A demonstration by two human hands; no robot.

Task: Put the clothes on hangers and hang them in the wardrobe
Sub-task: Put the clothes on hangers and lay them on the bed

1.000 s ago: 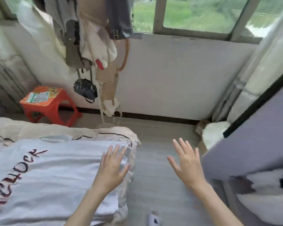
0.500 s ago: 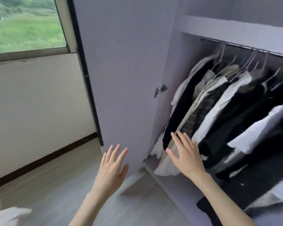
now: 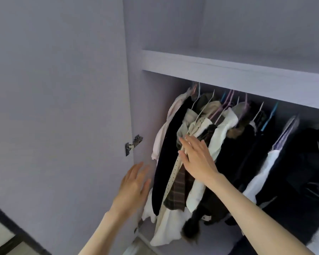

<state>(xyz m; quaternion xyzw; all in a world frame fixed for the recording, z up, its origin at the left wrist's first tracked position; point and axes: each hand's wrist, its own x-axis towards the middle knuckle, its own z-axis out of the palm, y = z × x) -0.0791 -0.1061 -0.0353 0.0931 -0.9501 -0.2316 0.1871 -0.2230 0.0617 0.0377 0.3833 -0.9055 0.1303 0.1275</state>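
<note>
Reaching up from the bottom of the view, two bare forearms lead to the hands in front of an open wardrobe (image 3: 228,70). The left hand (image 3: 134,183) is nearest, raised with its fingers straight and close together, holding nothing; it sits before the gap between the open wardrobe door (image 3: 59,107) and the first hanging garments, and whether it touches anything cannot be told. The right hand (image 3: 197,157) is a little farther in, fingers straight and spread slightly, lying flat against the hanging clothes (image 3: 219,144) with nothing gripped. Its fingertips (image 3: 183,140) lie over a pale studded belt (image 3: 175,170) that hangs down the front of a plaid garment (image 3: 179,192).

Just left of the belt hangs a long dark garment (image 3: 166,162), and beyond that, against the wardrobe's side wall, a pale pinkish one (image 3: 162,133). To the right of the hand are a white shirt (image 3: 221,137), then a packed row of black and dark pieces (image 3: 293,172) with another white piece (image 3: 261,177) between them. White fabric (image 3: 166,229) trails down to the wardrobe floor below the group.

Behind and above, the hangers (image 3: 226,102) show as thin hooks in white, pink, lilac and blue, their tops hidden by the front edge of the shelf (image 3: 228,70). A metal hinge (image 3: 133,144) joins the door to the wardrobe's side. Above the shelf is an upper compartment (image 3: 247,24) with pale lilac walls.
</note>
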